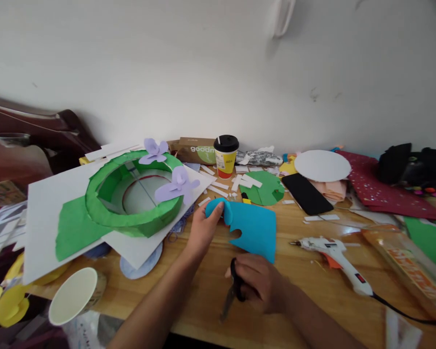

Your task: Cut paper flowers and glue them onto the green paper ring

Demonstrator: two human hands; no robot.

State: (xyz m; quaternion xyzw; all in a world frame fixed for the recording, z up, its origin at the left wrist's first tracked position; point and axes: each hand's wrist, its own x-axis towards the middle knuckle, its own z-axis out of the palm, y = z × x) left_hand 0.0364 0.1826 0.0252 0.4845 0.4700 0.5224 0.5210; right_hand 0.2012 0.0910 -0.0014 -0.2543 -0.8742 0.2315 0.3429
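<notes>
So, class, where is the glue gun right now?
In the head view, the white glue gun lies on the right, between the blue sheet and an orange packet.

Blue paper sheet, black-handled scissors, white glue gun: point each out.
Blue paper sheet (256,228): head view, flat middle.
Black-handled metal scissors (227,304): head view, on the blades.
White plastic glue gun (325,246): head view, on the barrel.

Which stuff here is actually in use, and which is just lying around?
In use: blue sheet, pinched by the left hand; scissors, gripped by the right hand.
Lying about: glue gun, phone, coffee cup, green ring, paper cup.
</notes>
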